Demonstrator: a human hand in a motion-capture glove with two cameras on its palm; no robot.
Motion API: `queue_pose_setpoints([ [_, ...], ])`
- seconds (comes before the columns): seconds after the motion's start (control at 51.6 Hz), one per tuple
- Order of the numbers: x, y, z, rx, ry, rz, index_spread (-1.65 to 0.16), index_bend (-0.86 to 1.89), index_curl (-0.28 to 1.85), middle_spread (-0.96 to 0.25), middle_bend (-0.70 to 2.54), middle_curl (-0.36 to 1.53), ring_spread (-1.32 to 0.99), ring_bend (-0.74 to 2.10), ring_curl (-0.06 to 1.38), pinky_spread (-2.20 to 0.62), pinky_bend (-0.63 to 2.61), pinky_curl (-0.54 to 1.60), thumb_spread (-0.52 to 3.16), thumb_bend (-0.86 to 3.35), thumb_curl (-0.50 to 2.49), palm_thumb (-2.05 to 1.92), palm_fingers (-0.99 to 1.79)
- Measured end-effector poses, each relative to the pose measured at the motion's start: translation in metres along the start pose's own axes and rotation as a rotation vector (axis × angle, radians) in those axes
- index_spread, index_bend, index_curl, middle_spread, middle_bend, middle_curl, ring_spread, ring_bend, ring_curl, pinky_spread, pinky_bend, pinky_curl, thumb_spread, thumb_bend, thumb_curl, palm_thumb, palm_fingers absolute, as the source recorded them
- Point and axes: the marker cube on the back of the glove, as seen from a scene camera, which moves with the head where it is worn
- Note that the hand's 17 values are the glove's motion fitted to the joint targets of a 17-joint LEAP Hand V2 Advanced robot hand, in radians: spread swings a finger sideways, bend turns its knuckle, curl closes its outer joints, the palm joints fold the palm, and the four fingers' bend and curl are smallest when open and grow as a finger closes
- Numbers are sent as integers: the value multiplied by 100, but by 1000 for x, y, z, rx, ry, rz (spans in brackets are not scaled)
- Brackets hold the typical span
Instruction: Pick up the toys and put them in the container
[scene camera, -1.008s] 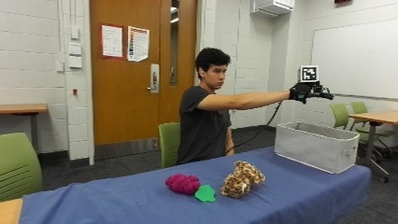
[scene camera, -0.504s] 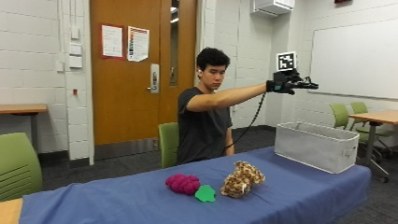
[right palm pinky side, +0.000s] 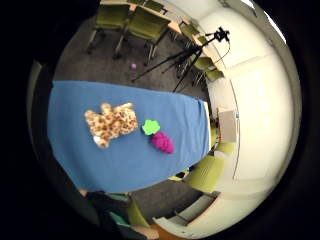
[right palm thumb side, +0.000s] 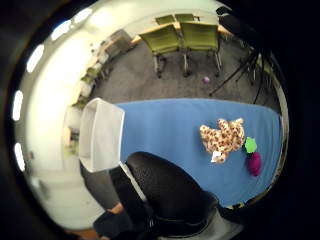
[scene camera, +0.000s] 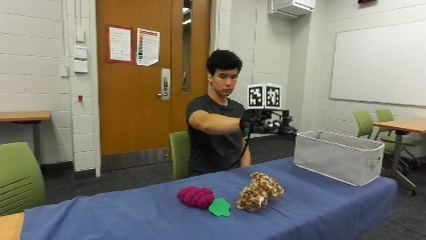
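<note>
A leopard-spotted plush toy (scene camera: 259, 191) lies on the blue-covered table (scene camera: 133, 220), near its middle. Just beside it sits a magenta knitted toy (scene camera: 196, 196) with a green leaf piece (scene camera: 219, 207). A grey fabric container (scene camera: 336, 156) stands at the table's right end. My gloved right hand (scene camera: 256, 124) hangs well above the table, over the toys, palm down and holding nothing. Both palm views look down on the plush (right palm pinky side: 111, 123) (right palm thumb side: 222, 137) and the magenta toy (right palm pinky side: 163, 142) (right palm thumb side: 254, 163). The container (right palm thumb side: 100, 135) appears only in the thumb side view.
Green chairs (scene camera: 20, 175) and wooden tables stand around the room. A camera tripod (right palm pinky side: 185, 55) stands on the floor beyond the table. A small purple ball (right palm pinky side: 133, 65) lies on the carpet near it.
My hand has moved away from above the container, toward the middle of the table, and come lower. The toys and the container have not moved.
</note>
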Motion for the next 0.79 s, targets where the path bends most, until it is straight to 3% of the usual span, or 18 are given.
queue_pose_setpoints([
  [0.349, 31, -11, 132, -216, -74, 66, -27, 20, 44, -16, 17, 40, -36, 15, 25, -11, 52, 33, 90, -13, 13, -19, -8],
  [0.795, 38, 18, 202, -404, -138, 65, -25, 20, 47, -13, 7, 32, -27, 7, 17, -4, 57, 36, 78, -15, 11, -21, -24],
])
